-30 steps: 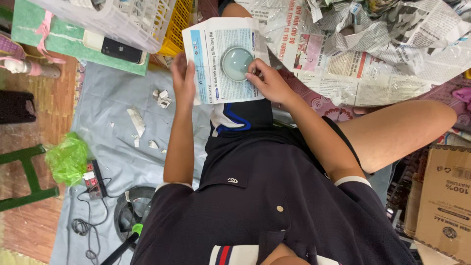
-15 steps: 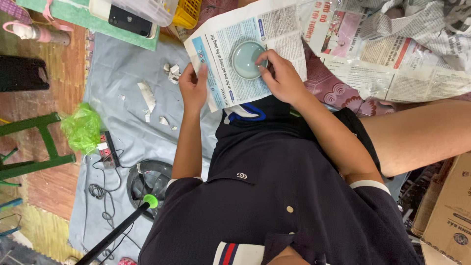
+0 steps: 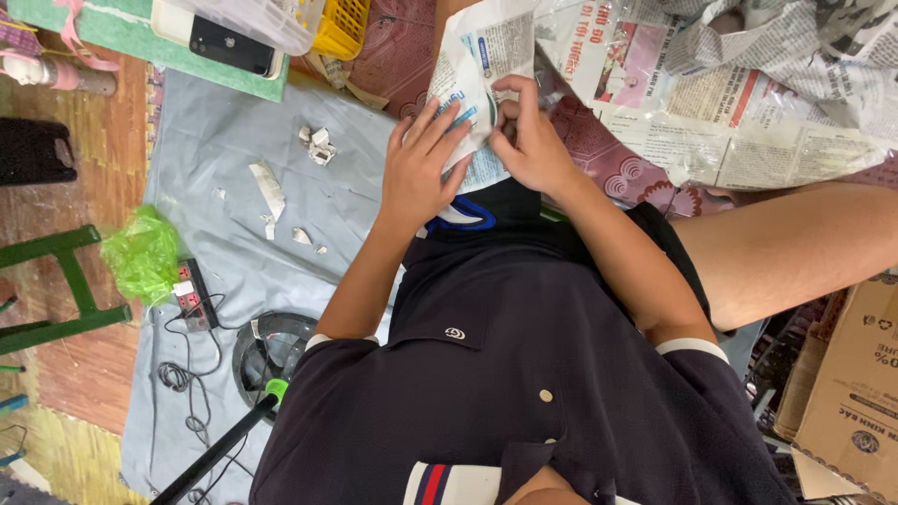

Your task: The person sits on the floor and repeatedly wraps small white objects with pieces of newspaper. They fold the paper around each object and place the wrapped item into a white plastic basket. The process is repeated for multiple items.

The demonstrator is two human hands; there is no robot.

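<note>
While I sit on the floor with my knees apart, my left hand (image 3: pixel 419 173) lies flat with its fingers spread over the near face of a folded sheet of newspaper (image 3: pixel 477 84), pressing it toward my lap. My right hand (image 3: pixel 531 140) is curled at the sheet's right edge, thumb and fingertips pinching a fold of the paper. The two hands touch the same sheet and sit just beside each other. The sheet is bunched up between them, standing above my dark shorts; whether anything is inside the paper I cannot tell, as the paper hides it.

To the right of my hands, loose newspaper sheets (image 3: pixel 748 103) lie crumpled and overlapping on a patterned reddish mat (image 3: pixel 617 168). My bare right leg (image 3: pixel 795 243) stretches out below them, and a cardboard box (image 3: pixel 856 393) stands at the far right edge.

To the left, a grey cloth (image 3: pixel 243 140) covers the floor, carrying small torn paper scraps (image 3: pixel 318 145). Further left lie a green plastic bag (image 3: pixel 142 252), a power strip (image 3: pixel 195 297) with tangled cords, and a round black fan base (image 3: pixel 271 351). A green stool (image 3: pixel 56 281) stands on the wooden floor beyond. At the top edge a phone (image 3: pixel 232 45) rests beside a clear plastic box (image 3: pixel 271 19), next to a yellow basket (image 3: pixel 341 28).
</note>
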